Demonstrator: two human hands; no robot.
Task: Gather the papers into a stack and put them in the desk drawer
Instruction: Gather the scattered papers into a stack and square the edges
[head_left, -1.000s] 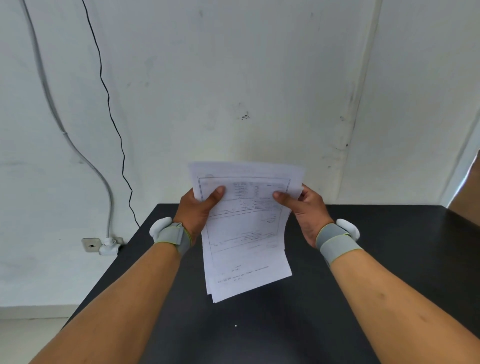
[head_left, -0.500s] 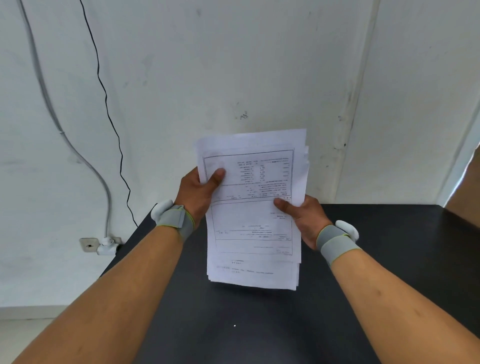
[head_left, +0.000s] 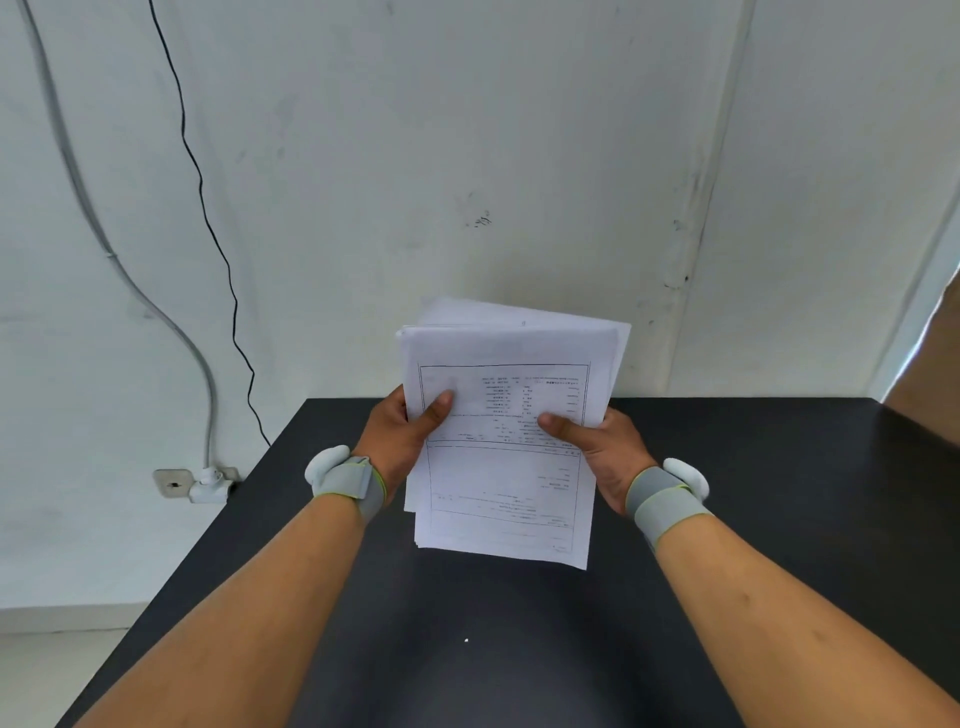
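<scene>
Your fingers (head_left: 400, 410) vanish behind the papers (head_left: 504, 483), whose print is too small to read; the tabletop (head_left: 779, 467) runs off frame.

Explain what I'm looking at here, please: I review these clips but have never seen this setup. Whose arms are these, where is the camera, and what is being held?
No machine here: a person works bare-handed, and one wide-angle camera on their head looks forward and down, so the arms reach in from the bottom of the picture. The left hand and right hand each grip a side of a stack of printed papers, thumbs on the front sheet, holding it up above a black desk. The sheets are not fully squared; edges fan out at the top. Grey wristbands sit on both wrists. Behind is a white wall with cables and a socket. No drawer is visible.
</scene>
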